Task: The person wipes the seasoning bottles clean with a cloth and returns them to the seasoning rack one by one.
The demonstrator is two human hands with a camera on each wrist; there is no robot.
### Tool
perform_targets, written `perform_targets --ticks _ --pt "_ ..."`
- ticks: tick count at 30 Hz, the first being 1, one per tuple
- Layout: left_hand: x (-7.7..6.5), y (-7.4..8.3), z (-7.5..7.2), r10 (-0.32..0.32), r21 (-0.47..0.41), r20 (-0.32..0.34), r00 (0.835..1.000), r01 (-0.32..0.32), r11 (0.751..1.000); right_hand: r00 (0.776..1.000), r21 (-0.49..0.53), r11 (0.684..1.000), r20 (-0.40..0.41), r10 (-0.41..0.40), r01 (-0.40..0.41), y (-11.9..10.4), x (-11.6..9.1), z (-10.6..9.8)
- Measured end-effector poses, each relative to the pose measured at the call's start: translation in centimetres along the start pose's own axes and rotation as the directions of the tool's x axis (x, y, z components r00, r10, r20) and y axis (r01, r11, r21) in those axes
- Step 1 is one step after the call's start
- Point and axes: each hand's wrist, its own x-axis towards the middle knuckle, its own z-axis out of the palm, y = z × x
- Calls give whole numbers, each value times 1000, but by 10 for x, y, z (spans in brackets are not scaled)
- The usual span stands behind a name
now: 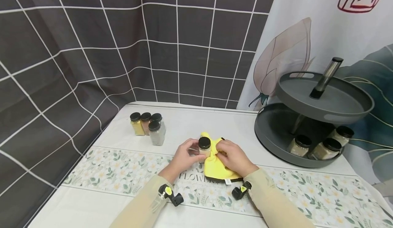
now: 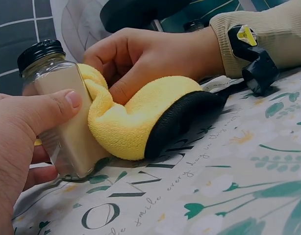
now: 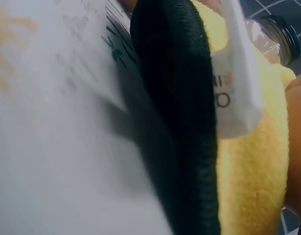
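Observation:
A glass jar (image 2: 67, 117) with a black lid and pale powder inside stands slightly tilted at the table's middle. My left hand (image 1: 185, 157) grips it, thumb across the near face and fingers behind. Bunched in my right hand (image 1: 235, 156) is a yellow cloth (image 1: 217, 168) with a dark edge and a white tag (image 1: 228, 181). The cloth lies against the jar's right side in the left wrist view. In the right wrist view the cloth's dark edge and tag fill the middle, with the jar's lid (image 3: 287, 40) beyond.
Several black-lidded jars (image 1: 157, 132) with powders stand together at the back left. On the right is a grey two-tier round tray (image 1: 267, 146), with three more jars (image 1: 299, 145) on its lower tier. A floral band (image 1: 122, 171) crosses the white table covering.

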Motion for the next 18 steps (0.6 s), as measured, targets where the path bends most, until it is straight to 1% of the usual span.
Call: perform_targets --ticks 1,2,3,4,5,6,7,8,9,11,12,13,15,18 --pt "0 0 0 -7 3 1 1000 7 1000 999 45 998 0 34 -34 1 -1 1" --pt "0 0 0 -22 8 5 1000 22 1000 996 110 990 -9 88 -86 1 -1 2" --pt "0 0 -1 -37 2 12 999 37 999 987 210 966 -15 159 -152 1 -2 3" --pt "0 0 -1 -46 -9 24 999 46 999 972 315 925 -27 234 -214 1 -2 3" --pt "0 0 -1 -46 -35 41 998 48 998 948 429 862 -38 316 -270 2 -3 4" --pt "0 -1 -2 -37 -81 64 997 42 996 918 536 784 -40 394 -313 3 -3 4" --pt "0 4 -4 -33 -126 95 995 45 991 885 630 698 -35 464 -340 3 -3 3" --pt "-1 9 -6 -22 -171 131 991 45 984 860 693 632 -34 510 -347 3 -3 2" --pt "-1 14 -8 0 -220 168 986 37 975 843 737 582 -31 536 -343 4 -3 1" --pt "-2 23 -13 18 -276 235 972 48 960 832 775 539 -31 554 -330 5 -4 0" --pt "-3 28 -15 14 -290 262 965 65 955 833 783 532 -32 553 -323 6 -4 -1" --pt "-4 34 -16 -2 -282 283 959 85 956 836 790 530 -40 546 -308 6 -4 -1" --pt "-4 35 -16 -26 -265 299 954 109 958 841 792 538 -58 538 -289 7 -4 0" --pt "-4 37 -15 -57 -253 289 956 134 958 846 786 548 -62 529 -286 7 -4 0"
